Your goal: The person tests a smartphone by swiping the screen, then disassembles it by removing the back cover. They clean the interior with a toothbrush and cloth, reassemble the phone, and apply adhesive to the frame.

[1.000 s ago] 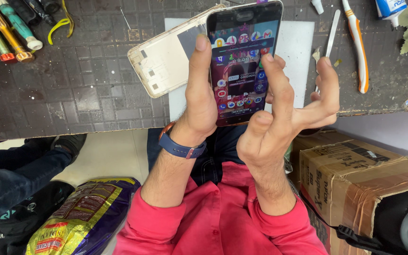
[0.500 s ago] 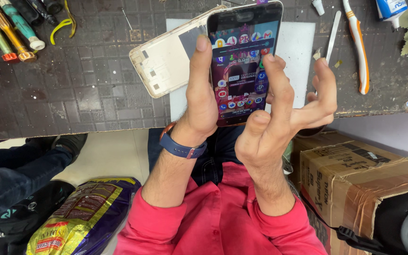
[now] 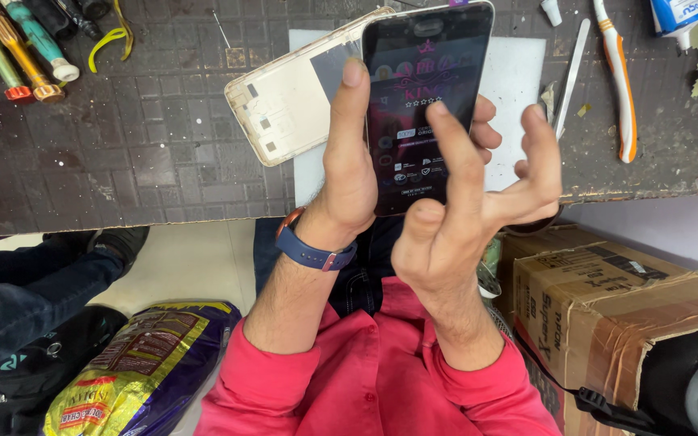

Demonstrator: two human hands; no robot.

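The left hand (image 3: 353, 173) is clamped on a black slab-shaped smartphone with a lit dark screen (image 3: 423, 89), gripping it from below with the thumb lying up along the phone's left edge and the fingertips showing round its right edge; the phone is held upright above the near edge of the workbench, over a white rectangular sheet (image 3: 519, 105) that lies flat on the dark grid-patterned bench mat (image 3: 147, 137); the right hand (image 3: 466, 218) holds nothing, its fingers spread apart, with the index finger stretched up to touch the screen near its middle and the other fingers curled loosely to the right of the phone; a navy blue wristband with a copper-coloured clasp (image 3: 313, 250) sits on the left wrist, and both forearms come out of rolled red sleeves (image 3: 373, 379); just left of the phone, partly behind it, a pale gold phone back cover with its inside facing up (image 3: 284, 101) rests tilted on the mat; a thin metal pry tool (image 3: 569, 77) and a white and orange toothbrush (image 3: 620, 89) lie to the right of the sheet; coloured screwdriver handles (image 3: 10, 48) lie at the far left corner; below the bench stand a taped brown cardboard box (image 3: 607, 315) on the right and a purple and yellow plastic packet (image 3: 143, 363) on the left.
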